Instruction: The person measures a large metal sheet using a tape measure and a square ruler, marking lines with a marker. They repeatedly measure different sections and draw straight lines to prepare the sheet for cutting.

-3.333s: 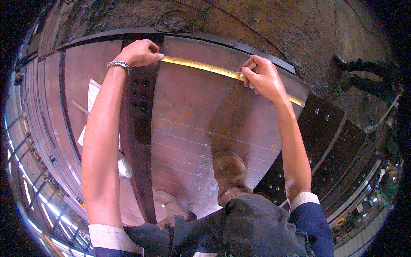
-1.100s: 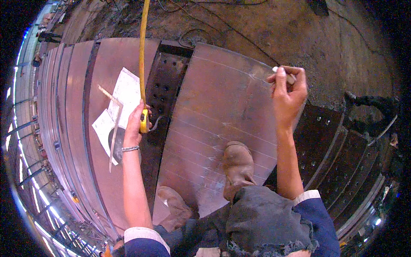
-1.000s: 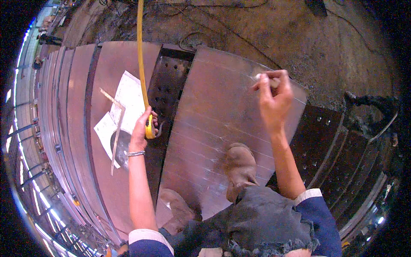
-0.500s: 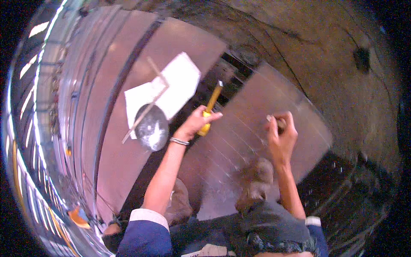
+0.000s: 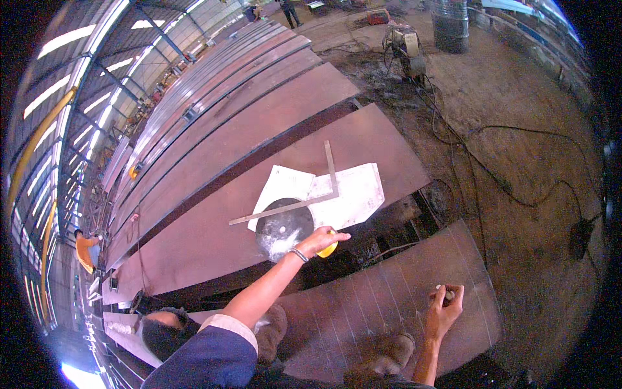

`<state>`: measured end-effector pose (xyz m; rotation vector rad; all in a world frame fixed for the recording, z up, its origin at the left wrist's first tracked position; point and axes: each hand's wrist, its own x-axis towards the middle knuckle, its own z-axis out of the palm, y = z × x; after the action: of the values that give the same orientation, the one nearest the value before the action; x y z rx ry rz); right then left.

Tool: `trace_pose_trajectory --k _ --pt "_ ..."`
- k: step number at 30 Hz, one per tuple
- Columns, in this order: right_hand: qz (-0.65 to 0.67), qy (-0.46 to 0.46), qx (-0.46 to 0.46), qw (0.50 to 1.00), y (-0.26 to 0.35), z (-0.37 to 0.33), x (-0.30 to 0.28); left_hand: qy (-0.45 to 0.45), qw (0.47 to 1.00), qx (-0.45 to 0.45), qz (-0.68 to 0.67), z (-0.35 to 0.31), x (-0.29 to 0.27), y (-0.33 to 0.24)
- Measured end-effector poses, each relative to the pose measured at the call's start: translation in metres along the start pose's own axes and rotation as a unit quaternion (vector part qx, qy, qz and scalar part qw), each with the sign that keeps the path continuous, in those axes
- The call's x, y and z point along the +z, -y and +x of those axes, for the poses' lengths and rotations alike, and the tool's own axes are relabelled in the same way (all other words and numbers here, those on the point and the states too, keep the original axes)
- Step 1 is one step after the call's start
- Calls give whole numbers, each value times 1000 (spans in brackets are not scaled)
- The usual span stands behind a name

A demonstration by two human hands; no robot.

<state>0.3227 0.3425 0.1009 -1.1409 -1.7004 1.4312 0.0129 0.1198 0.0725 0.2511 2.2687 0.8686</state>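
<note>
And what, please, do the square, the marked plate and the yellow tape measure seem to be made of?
Square: probably metal, dull and bare, judging by its thin, straight arms.
Marked plate: likely steel, matte reddish-brown as if rusted or primed.
Tape measure: its case may be plastic, from the bright yellow, but mostly covered.

1. The bare left forearm (image 5: pixel 269 285) slants up and rightward from a navy-blue cloth sleeve (image 5: pixel 207 356) with a pale cuff.
2. A silvery metal chain bracelet (image 5: pixel 299 255) circles the left wrist.
3. The left hand (image 5: pixel 317 241) is curled in a grip, one digit stretched rightward.
4. The bare right forearm (image 5: pixel 426 363) rises steeply from the lower edge.
5. The right hand (image 5: pixel 442 312), lower and farther right, has its fingers (image 5: pixel 459 295) bent in a pinch.
</note>
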Motion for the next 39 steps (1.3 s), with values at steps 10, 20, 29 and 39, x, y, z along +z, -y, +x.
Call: trace_pose_trajectory --k 10,20,29,39 --pt "-2 42 3 999 -22 4 -5 183 983 -29 -5 -22 68 -8" --pt "-38 65 18 997 -28 -4 -3 278 955 91 41 -42 114 -28" --pt "-2 74 84 994 0 -4 1 291 938 184 28 -48 156 -5" --pt "19 106 44 993 -36 -4 6 331 926 176 -33 -51 177 -25"
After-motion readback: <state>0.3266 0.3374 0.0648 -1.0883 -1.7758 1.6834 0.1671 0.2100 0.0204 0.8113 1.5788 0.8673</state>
